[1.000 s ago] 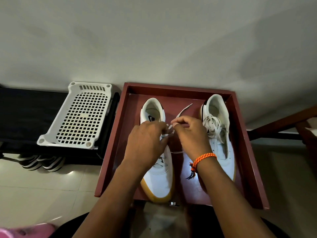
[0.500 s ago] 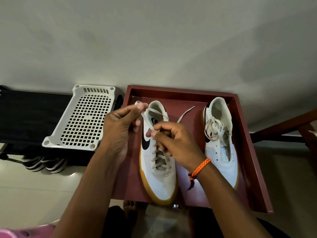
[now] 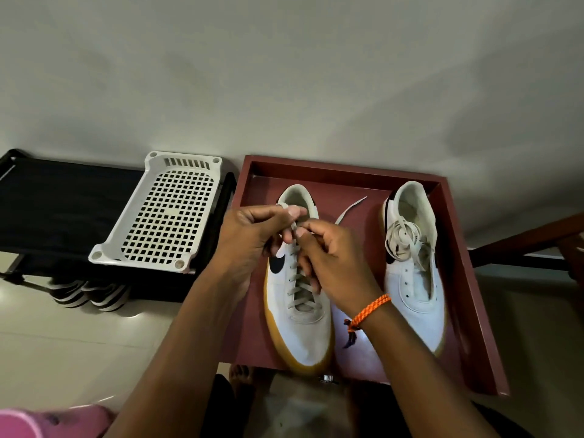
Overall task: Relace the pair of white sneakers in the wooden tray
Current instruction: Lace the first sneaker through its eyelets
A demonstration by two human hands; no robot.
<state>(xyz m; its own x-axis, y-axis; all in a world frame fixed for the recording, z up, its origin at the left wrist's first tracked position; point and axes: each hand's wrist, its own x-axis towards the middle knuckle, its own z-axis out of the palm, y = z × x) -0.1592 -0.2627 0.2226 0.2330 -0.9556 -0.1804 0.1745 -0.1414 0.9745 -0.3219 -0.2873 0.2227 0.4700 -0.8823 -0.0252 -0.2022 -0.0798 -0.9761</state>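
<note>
Both hands pinch the lace (image 3: 294, 227) over the left sneaker (image 3: 298, 289) in the wooden tray (image 3: 474, 279). Left hand (image 3: 252, 241) and right hand (image 3: 328, 257) meet near its heel. The lace runs up from the eyelets.

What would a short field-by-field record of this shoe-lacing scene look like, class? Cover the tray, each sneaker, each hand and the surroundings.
tray: wooden tray, reddish, holds both sneakers
left sneaker: laced up most of its eyelets
right sneaker: unlaced, loose lace bundled on its opening
left hand: pinches a lace end above the left sneaker
right hand: fingers curled at the same lace
beside tray: white plastic basket on a black rack
</note>
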